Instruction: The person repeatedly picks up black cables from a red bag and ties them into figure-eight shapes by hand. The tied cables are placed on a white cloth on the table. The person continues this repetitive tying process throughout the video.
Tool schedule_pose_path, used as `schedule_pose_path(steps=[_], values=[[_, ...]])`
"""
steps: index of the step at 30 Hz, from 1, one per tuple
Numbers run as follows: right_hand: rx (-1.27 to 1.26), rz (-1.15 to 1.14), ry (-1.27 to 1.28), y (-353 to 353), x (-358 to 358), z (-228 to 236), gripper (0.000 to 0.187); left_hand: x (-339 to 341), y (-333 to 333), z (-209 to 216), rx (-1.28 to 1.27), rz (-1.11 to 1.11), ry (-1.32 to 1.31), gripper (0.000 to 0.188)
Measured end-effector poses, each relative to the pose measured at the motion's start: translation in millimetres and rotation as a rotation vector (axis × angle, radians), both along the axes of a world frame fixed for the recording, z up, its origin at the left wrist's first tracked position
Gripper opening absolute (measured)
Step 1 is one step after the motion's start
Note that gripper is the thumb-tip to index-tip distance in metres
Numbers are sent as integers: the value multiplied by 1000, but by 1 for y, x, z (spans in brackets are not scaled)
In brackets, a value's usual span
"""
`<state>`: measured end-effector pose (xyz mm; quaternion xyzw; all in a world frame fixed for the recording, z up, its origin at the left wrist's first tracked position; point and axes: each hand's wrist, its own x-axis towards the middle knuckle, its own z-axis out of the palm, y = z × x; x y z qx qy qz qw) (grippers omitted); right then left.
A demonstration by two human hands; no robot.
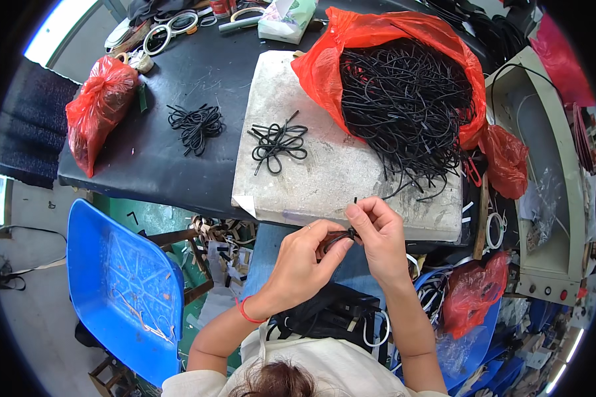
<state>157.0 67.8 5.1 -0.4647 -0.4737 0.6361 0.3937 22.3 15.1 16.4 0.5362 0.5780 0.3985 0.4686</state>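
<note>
Gripping black cord [351, 233] between left hand [304, 255] and right hand [381, 241], by the near edge of the counter [155, 169], though hard to see fully. Likely light, limp, hardly fragile; best pinched around the bundle's middle.

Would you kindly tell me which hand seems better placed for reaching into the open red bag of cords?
Probably the right hand: it lies nearer the open red bag and the black cords spilling from it. The left hand is farther off; both hold a dark cord bundle.
</note>
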Motion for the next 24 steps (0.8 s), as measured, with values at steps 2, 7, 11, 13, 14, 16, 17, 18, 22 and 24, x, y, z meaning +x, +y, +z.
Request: schedule_pose_path(steps=[2,7,11,13,14,16,17,18,22,24], values=[[-11,-37,61,0,-1,0,16,4,-3,-5,74,45,-31,21],[82,-62,-1,-3,-5,-2,17,4,-5,-16,-45,48,-222,20],[147,-41,-36,-3,-6,2,18,2,-2,-10,-100,-25,-248,19],[176,-66,-54,-3,-6,-3,18,3,-2,-14,-47,-12,-274,19],[189,-79,-63,-3,-6,-5,18,4,-2,-16,-20,-5,-287,19],[210,-90,-83,-5,-7,-3,18,6,-5,-23,56,10,-291,18],[219,-96,-94,-6,-8,-2,18,6,-6,-26,95,18,-292,18],[183,-105,-69,-6,-8,-1,19,7,-6,-29,108,18,-287,17],[92,-129,3,-3,-5,-3,19,14,-6,-19,186,43,-114,14],[92,-144,12,-2,-3,-6,19,14,-6,-14,223,44,-19,13]])
